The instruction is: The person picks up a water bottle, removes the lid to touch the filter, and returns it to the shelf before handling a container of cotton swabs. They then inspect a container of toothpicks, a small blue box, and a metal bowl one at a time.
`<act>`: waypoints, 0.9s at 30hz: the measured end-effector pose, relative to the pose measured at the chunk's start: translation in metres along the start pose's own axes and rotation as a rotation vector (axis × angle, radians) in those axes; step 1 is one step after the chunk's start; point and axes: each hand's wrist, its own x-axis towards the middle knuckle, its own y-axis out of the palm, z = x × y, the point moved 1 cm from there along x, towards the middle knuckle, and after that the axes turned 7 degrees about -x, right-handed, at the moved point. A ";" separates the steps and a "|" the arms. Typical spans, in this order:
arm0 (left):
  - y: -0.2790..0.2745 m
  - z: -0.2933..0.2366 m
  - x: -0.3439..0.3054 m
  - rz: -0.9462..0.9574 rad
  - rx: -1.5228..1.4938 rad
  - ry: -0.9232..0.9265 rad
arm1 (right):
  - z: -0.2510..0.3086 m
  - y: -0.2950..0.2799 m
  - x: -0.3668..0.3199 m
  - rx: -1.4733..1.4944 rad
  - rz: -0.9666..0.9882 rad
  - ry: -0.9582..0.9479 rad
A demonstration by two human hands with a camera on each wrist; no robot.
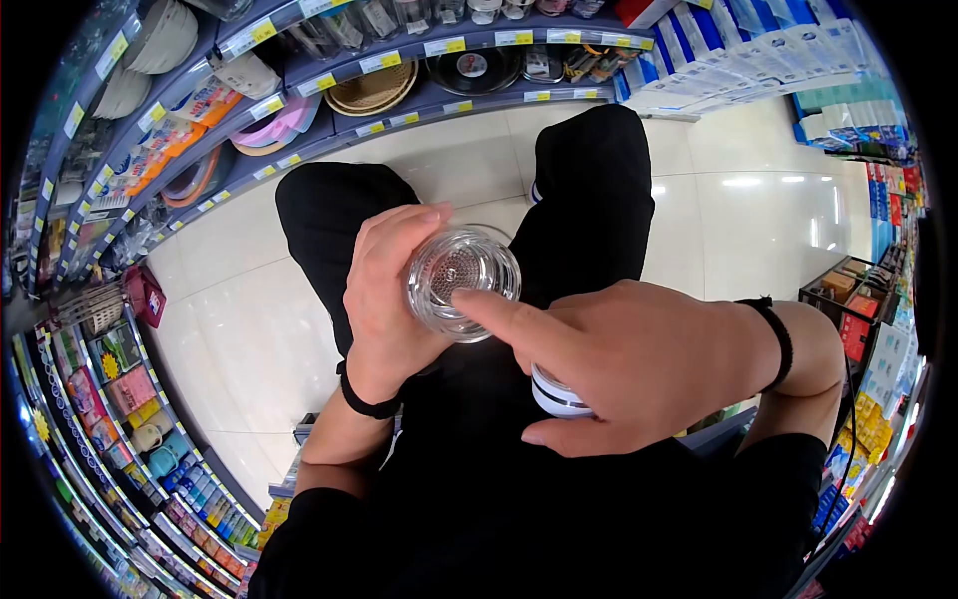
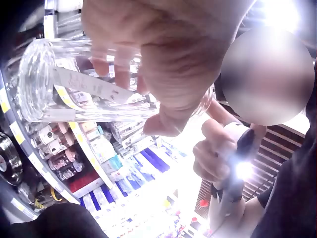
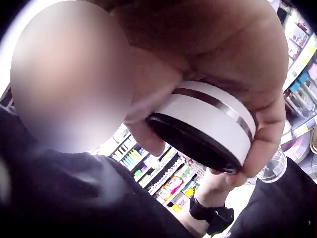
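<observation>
In the head view my left hand grips a clear glass jar upright, its round mouth facing up and a dimpled pattern showing at the bottom. The left wrist view shows the jar's tall body with a pale printed label on its side. My right hand holds a white lid with a silver band and a dark underside, mostly hidden under the palm in the head view. The right index finger stretches out over the jar's mouth, its tip overlapping the opening.
I sit or squat with black-trousered knees on either side. Ahead, a shelf carries glassware, a woven basket and a black pan. More stocked shelves stand at the left. Pale floor tiles lie between.
</observation>
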 end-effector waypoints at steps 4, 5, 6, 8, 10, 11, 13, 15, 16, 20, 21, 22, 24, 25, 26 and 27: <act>0.001 0.000 -0.002 -0.029 -0.025 -0.024 | 0.003 0.002 0.002 -0.228 -0.035 -0.058; 0.000 0.001 -0.004 -0.017 -0.035 -0.050 | 0.003 0.002 0.002 -0.228 -0.039 -0.056; 0.000 0.001 -0.004 -0.006 -0.044 -0.077 | 0.002 0.001 0.002 -0.231 -0.027 -0.051; 0.000 0.001 -0.004 0.004 -0.062 -0.084 | 0.002 -0.002 0.001 -0.234 -0.017 -0.046; 0.002 0.000 -0.004 0.013 -0.076 -0.093 | 0.004 -0.008 -0.002 -0.267 -0.074 -0.063; 0.004 -0.002 -0.005 -0.040 -0.132 -0.117 | 0.006 -0.011 -0.003 -0.266 -0.073 -0.065; 0.004 -0.003 -0.005 -0.093 -0.187 -0.141 | 0.009 -0.015 -0.004 -0.301 -0.029 -0.037; 0.002 -0.002 -0.004 -0.080 -0.148 -0.124 | 0.009 -0.014 -0.003 -0.302 -0.021 -0.028; 0.002 -0.002 -0.004 -0.078 -0.150 -0.123 | 0.009 -0.014 -0.003 -0.304 -0.014 -0.017; -0.001 -0.001 -0.006 -0.010 -0.104 -0.080 | 0.006 -0.013 -0.001 -0.300 -0.004 -0.009; -0.001 -0.001 -0.007 0.037 -0.088 -0.056 | 0.004 -0.011 0.001 -0.288 0.005 -0.021; -0.001 0.000 -0.008 0.039 -0.088 -0.056 | 0.003 -0.010 0.002 -0.277 0.014 -0.033; 0.001 0.001 -0.009 0.037 -0.113 -0.063 | 0.003 -0.012 0.004 -0.278 0.041 -0.015; 0.001 0.001 -0.008 0.037 -0.113 -0.063 | 0.003 -0.012 0.005 -0.279 0.068 0.002; 0.000 0.000 -0.007 0.039 -0.118 -0.063 | 0.004 -0.014 0.005 -0.279 0.068 0.002; 0.000 -0.001 -0.006 0.039 -0.123 -0.064 | 0.005 -0.015 0.005 -0.280 0.068 0.001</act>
